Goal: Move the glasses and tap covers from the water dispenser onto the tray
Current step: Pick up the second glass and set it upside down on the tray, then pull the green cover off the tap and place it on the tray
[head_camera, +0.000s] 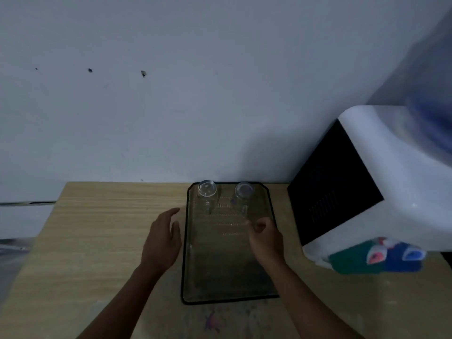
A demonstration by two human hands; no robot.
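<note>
Two glasses [207, 192] [243, 192] stand on the tray [227, 277]. My right hand [265, 237], loosely curled, and open left hand [162, 241] hold nothing. Next: reach right for the dispenser's tap covers [376, 255].

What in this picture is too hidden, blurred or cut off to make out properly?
Head view only, dim and soft:
- Water dispenser: the right edge cuts it off; its bottle is a blue blur.
- Tap covers: smeared green and blue shapes; their fit on the taps is unclear.
- Two glasses at the tray's far end: clear and faint, outlines hard to trace.
- Right hand: fingers curled; whether it pinches anything is unclear.
- Left hand: open.
</note>
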